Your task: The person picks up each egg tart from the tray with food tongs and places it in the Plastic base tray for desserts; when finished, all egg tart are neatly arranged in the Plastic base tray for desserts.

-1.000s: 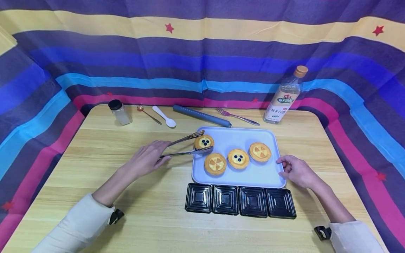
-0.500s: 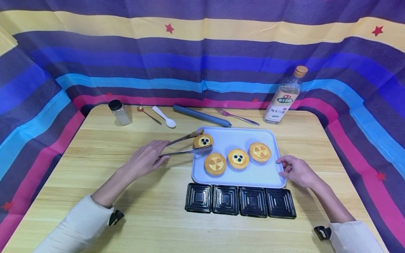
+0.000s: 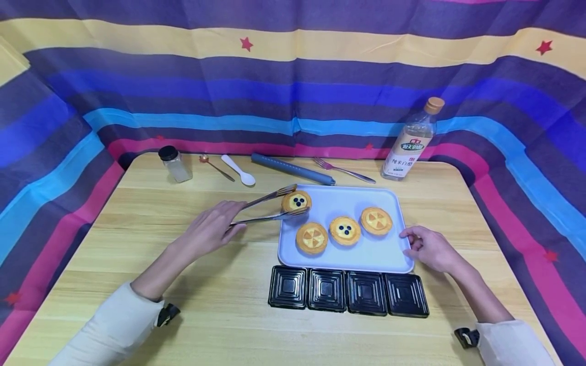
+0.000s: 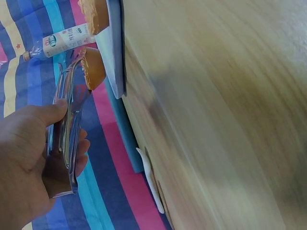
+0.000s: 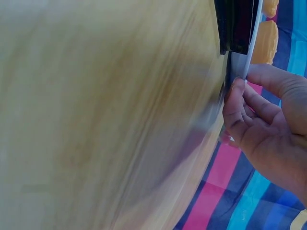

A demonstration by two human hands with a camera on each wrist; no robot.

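Observation:
My left hand (image 3: 212,226) holds metal tongs (image 3: 263,219), also seen in the left wrist view with the thumb on one arm (image 4: 60,120). The tongs' arms lie on either side of an egg tart (image 3: 296,202) topped with three dark berries, at the far left corner of the pale tray (image 3: 366,256). Whether that tart touches the tray, I cannot tell. On the tray sit another berry tart (image 3: 345,231) and two tarts with wedge-shaped toppings, one at left (image 3: 312,238) and one at right (image 3: 376,221). My right hand (image 3: 430,248) pinches the tray's right rim between thumb and fingers.
Several black square plastic trays (image 3: 326,288) stand in a row before the pale tray. Along the back lie a capped jar (image 3: 176,165), a copper-coloured spoon (image 3: 217,168), a white spoon (image 3: 239,170), a blue-grey bar (image 3: 293,169), a fork (image 3: 345,170) and a vinegar bottle (image 3: 409,147).
The tongs and the berry tart between their arms have shifted very slightly away from me. My right hand keeps its place on the tray's rim.

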